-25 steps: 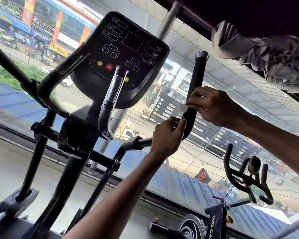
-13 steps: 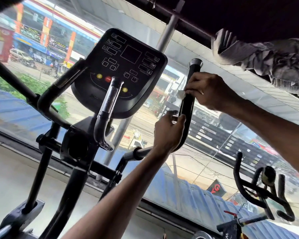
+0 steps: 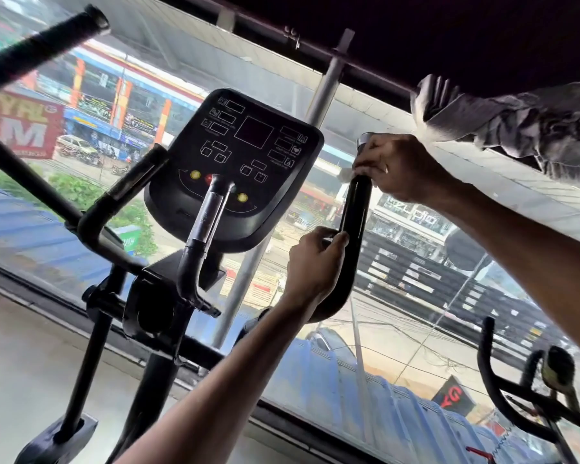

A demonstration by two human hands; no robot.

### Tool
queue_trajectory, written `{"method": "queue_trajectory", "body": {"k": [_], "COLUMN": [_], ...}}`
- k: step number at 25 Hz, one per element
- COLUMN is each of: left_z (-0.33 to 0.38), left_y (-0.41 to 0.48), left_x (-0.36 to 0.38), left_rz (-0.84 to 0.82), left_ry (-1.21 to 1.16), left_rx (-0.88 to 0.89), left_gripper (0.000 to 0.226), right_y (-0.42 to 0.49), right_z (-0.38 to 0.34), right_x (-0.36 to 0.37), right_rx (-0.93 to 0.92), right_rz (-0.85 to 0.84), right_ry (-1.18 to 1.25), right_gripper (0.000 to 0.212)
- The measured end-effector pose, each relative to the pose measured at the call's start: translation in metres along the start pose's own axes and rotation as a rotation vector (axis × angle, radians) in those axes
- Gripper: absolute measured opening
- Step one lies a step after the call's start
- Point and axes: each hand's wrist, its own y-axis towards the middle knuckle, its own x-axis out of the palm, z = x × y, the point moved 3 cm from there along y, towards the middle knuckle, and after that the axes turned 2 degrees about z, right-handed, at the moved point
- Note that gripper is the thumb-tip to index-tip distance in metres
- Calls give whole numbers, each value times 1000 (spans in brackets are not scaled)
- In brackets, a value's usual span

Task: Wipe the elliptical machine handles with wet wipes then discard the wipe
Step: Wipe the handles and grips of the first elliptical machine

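Window (image 3: 64,229) behind; handle (image 3: 355,216) stands near upright; left hand (image 3: 315,262) grips its bend; right hand (image 3: 399,165) clamps wipe (image 3: 344,177) at its top.

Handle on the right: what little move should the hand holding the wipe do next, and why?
Probably slide the right hand and its wipe down the handle. That hand sits at the very top, by the silver end cap, while the left hand grips lower down, steadying it.
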Motion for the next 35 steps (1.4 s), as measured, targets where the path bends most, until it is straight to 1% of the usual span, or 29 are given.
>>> {"method": "queue_trajectory", "body": {"k": [2, 3, 7, 8, 9, 11, 12, 15, 17, 19, 22, 25, 28, 29, 31, 33, 35], "left_z": [0, 1, 5, 4, 4, 1, -1, -2, -3, -3, -5, -13, -23, -26, -30, -33, -34], "left_y": [3, 4, 4, 4, 6, 9, 10, 9, 9, 8, 4, -4, -11, -14, -18, -22, -30], "left_x": [0, 1, 3, 4, 3, 4, 5, 7, 7, 6, 4, -1, -9, -12, -14, -17, -21], "left_rz": [-1, -2, -4, -1, 1, 3, 8, 11, 10, -4, -22, -22, -46, -56, -84, -94, -93], "left_ry": [-4, -9, -51, -56, -58, -63, -68, -56, -59, -69, -79, -52, -32, -38, -40, -17, 13], "left_rx": [-6, -11, -34, -32, -31, -32, -34, -34, -33, -41, -49, -48, -69, -80, -90, -79, -55], "left_gripper": [32, 34, 48, 49, 50, 49, 48, 45, 47, 49, 51, 53, 58, 62, 66, 61, 53], "right_y": [-3, 0, 25, 31, 37, 47, 52, 62, 65, 69, 73, 68, 57, 53, 45, 34, 19], "right_z": [-3, 0, 20, 22, 23, 25, 26, 27, 25, 26, 23, 12, -10, -18, -28, -36, -46], "right_x": [-3, -4, -5, -4, -5, -7, -9, -10, -5, -1, 3, 5, 8, 9, 7, 7, 9], "right_rx": [-78, -84, 18, 31, 52, 125, 146, 102, 79, 140, 182, 190, 152, 132, 127, 104, 112], "right_rz": [-102, -110, 51, 56, 23, -116, -150, -70, -78, -172, -306, -323, -453, -469, -422, -412, -440], "right_ry": [47, 41, -101, -112, -104, -43, -38, -173, -232, -220, -289, -315, -298, -295, -307, -368, -319], "right_gripper": [9, 9, 14, 15, 15, 11, 11, 13, 14, 12, 12, 12, 14, 15, 15, 18, 19]}}
